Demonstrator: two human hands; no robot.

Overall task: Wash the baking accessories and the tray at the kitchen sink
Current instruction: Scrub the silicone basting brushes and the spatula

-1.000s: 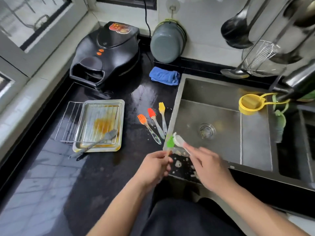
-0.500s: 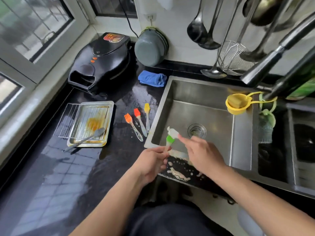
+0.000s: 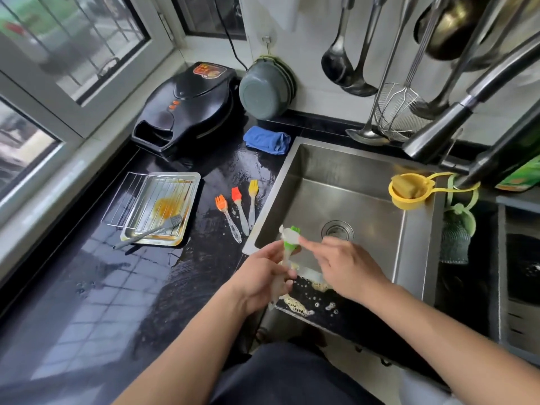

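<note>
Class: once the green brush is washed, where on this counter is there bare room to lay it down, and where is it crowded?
Bare patches: the near counter below the tray, and the gap between the tray and the orange brush. Crowded: the three brushes beside the sink, and the foam-spattered front ledge under both hands.

A wet black countertop [image 3: 117,287] carries everything. Left of the hands lie a greasy baking tray [image 3: 187,182], three silicone brushes [image 3: 237,211], a blue cloth [image 3: 267,139] and a black electric griddle [image 3: 187,109].
</note>
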